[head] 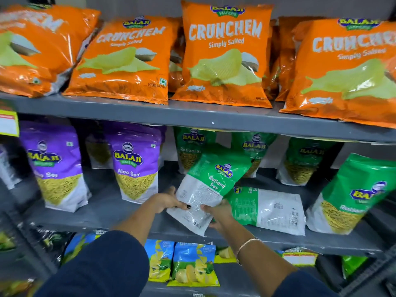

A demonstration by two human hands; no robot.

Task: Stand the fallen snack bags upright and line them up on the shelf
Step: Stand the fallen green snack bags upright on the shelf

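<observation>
Both hands grip one green-and-white plastic Ratlami Sev pouch (206, 187) above the front edge of the grey metal middle shelf (128, 213). The left hand (166, 201) closes on the pouch's white lower left edge, thumb with a dark-painted nail pressed on the printed back panel. The right hand (218, 213), with a thin gold bangle (246, 246) at the wrist, pinches the white lower right side. The pouch is tilted, its green top leaning up and to the right, its white bottom corner hanging past the shelf's front edge.

Just to the right, touching the held pouch, a second green-and-white Ratlami Sev pouch (267, 209) lies flat on the shelf with its back face up, near the front edge. Behind them, toward the rear of the shelf, three green Ratlami Sev pouches (256, 146) stand upright in a row, and another green pouch (351, 196) stands at the shelf's right end, near the front, leaning slightly.

On the left half of the same shelf, purple Aloo Sev pouches (135, 161) stand upright. The grey upper shelf (192, 116) carries orange Crunchem crisp bags (225, 54), leaning back. Below, blue-and-yellow crisp bags (192, 264) stand on the lowest shelf. Dark blue sleeves (102, 266) cover both upper forearms.
</observation>
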